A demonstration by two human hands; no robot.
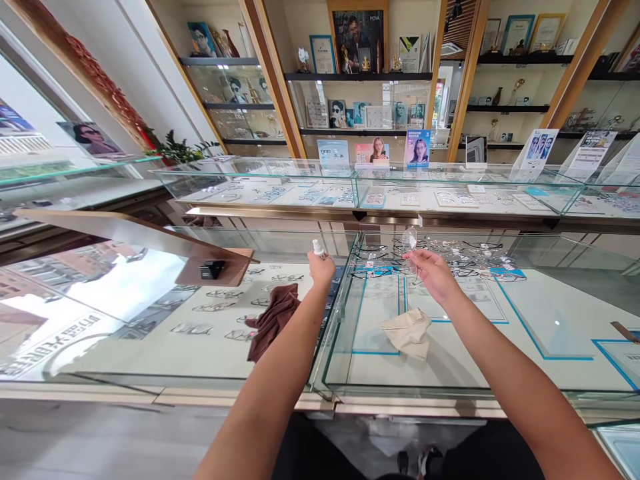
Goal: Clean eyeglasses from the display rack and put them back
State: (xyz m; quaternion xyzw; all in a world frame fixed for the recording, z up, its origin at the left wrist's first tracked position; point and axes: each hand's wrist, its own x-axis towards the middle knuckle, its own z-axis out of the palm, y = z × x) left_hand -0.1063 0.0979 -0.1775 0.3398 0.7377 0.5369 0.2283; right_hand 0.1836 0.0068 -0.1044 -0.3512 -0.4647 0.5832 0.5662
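Note:
My left hand (321, 267) is closed around a small white spray bottle (319, 248), held up over the glass counter with its nozzle on top. To its right, my right hand (434, 272) pinches a pair of eyeglasses (410, 239) by the frame. The glasses are upright, one clear lens raised above the fingers and a small white tag at the top. Below my left forearm lies a crumpled brown cloth (275, 319) on the glass. A cream cloth (409, 332) rests beneath my right hand.
Several eyeglass frames (480, 250) are grouped at the back of the right case. A wooden-framed mirror (215, 260) stands tilted at left with a small black box (212, 269) beside it. Behind runs another glass display case (300, 190) carrying leaflets.

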